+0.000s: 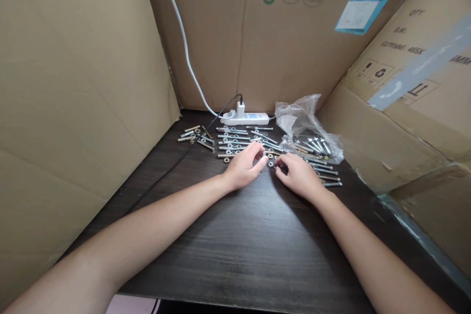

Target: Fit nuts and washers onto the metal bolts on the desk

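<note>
My left hand (246, 166) is curled over the front of the bolt rows, thumb and forefinger brought close around something small and shiny. My right hand (299, 174) is close by on the right, its fingertips pinched low over the table at a tiny part that I cannot make out. Between the two hands lies a loose hex nut (271, 164). Long bolts (232, 143) lie in rows behind my left hand, with nuts and washers among them. More long bolts (329, 178) lie beside my right hand.
A loose pile of sleeves and bolts (196, 137) lies at the left. Behind are a white power strip (250, 118) with a plugged-in adapter and a black cable (162, 175). A clear plastic bag (303, 115) holds anchor bolts. Cardboard boxes (294, 49) enclose the dark table (235, 250).
</note>
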